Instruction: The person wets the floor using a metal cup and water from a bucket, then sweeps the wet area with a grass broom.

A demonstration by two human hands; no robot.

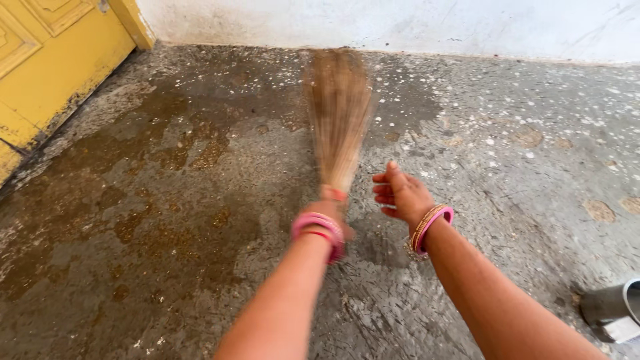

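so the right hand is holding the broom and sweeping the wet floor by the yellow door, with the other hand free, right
Not quite: the head view shows the left hand gripping the broom, while the right hand is the free one, open beside it. The rest holds: the floor is wet and the yellow door stands at the left.

Broom [339, 117] smeared by motion blur, left hand [328, 212] blurred too, its grip hard to read. Grey can [612, 308] cut off at the right edge; yellow door [47, 60] cropped top-left.

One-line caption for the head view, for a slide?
Left hand sweeps a broom over wet concrete floor; right hand open beside it.
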